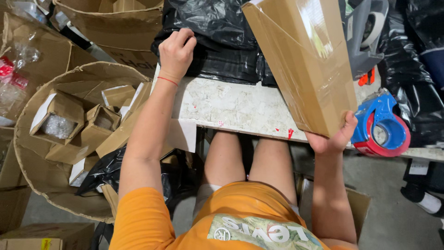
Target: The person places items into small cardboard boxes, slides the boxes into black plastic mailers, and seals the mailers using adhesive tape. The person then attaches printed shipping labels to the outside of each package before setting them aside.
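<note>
My right hand (334, 138) grips the near corner of a flat brown cardboard box (303, 60) sealed with clear tape, holding it tilted above the white table (231, 106). My left hand (175, 50) is closed on the edge of a pile of black plastic bags (217, 32) at the table's far side. A thin red string circles that wrist.
A blue and red tape dispenser (381, 127) sits at the table's right edge, a grey one (367, 32) behind it. A large cardboard bin (69, 134) of small open boxes stands on the left. More cartons lie beyond it.
</note>
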